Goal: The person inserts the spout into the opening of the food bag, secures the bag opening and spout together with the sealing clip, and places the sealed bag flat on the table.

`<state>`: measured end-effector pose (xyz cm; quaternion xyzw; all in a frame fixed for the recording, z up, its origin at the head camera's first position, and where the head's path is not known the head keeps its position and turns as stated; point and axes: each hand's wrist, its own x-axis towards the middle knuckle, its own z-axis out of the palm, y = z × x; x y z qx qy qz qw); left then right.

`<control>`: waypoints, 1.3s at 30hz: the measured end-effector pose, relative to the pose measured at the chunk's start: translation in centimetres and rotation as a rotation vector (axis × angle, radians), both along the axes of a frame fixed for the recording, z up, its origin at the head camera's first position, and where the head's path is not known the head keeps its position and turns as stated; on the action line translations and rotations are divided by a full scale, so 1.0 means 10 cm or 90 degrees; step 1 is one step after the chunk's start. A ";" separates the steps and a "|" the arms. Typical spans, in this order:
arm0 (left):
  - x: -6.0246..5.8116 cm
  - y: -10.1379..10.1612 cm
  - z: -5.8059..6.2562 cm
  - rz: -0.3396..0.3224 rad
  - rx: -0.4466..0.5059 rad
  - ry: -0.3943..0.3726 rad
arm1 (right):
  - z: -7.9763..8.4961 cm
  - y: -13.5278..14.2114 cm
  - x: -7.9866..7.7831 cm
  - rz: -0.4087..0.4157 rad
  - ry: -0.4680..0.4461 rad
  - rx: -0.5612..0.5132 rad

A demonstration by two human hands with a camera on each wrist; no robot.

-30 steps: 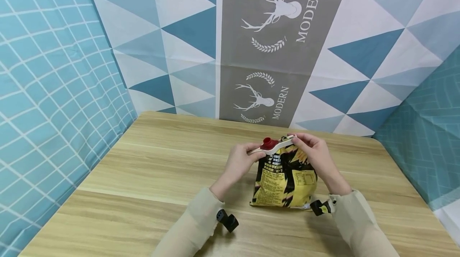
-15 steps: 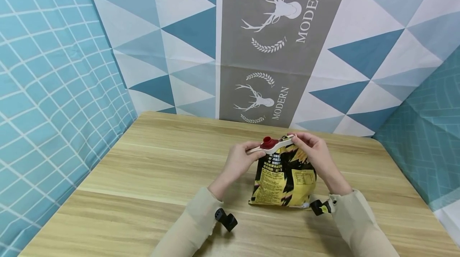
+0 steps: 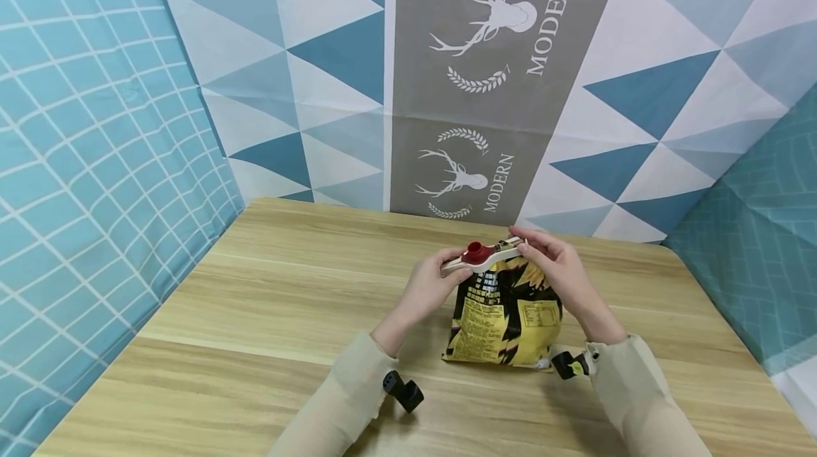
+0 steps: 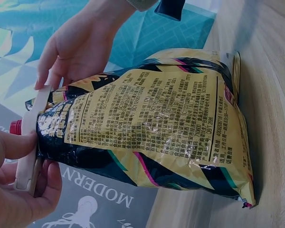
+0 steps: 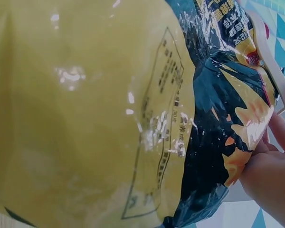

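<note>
A yellow and black snack bag (image 3: 479,333) stands on the table, its gathered top inside a white bag clip (image 3: 506,254) with a red spout (image 3: 475,252). My left hand (image 3: 423,288) pinches the clip's left end between thumb and fingers. At the other end, my right hand (image 3: 567,274) has its thumb on the front of the clip and its fingers behind the bag top. The left wrist view shows the printed back of the bag (image 4: 147,118) and the clip (image 4: 29,142) across its neck. Close up in the right wrist view, the bag (image 5: 95,104) hides much of the clip.
The wooden table (image 3: 255,301) extends to both sides of the bag. Patterned cloth (image 3: 338,74) hangs behind it, with blue checked cloth (image 3: 83,159) on the left and teal cloth (image 3: 766,230) on the right. Black wrist cameras (image 3: 403,392) sit at both cuffs.
My right index finger has risen slightly behind the clip's right end. The bag's lower edge has shifted a little; both hands keep their hold on the clip.
</note>
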<state>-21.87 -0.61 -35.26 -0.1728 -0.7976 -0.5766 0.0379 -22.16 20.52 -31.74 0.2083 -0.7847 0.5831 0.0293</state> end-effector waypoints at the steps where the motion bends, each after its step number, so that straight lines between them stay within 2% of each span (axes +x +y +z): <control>1: 0.00 0.00 0.00 0.000 0.001 0.000 | 0.00 0.00 0.00 0.000 0.000 0.004; 10: 0.01 0.02 -0.02 -0.001 0.007 -0.003 | 0.00 -0.01 0.01 -0.009 0.019 0.033; 16: 0.02 0.01 -0.02 -0.011 0.012 0.020 | 0.00 0.01 -0.01 0.002 0.053 0.060; 22: 0.02 0.02 -0.02 -0.022 0.013 0.012 | 0.01 0.03 -0.04 -0.001 0.087 0.099; 32: 0.01 0.04 -0.03 0.015 -0.011 -0.008 | -0.01 0.03 -0.06 -0.019 0.063 0.073; 39: 0.01 0.06 -0.04 0.035 -0.005 -0.022 | -0.02 0.03 -0.08 -0.031 0.061 0.036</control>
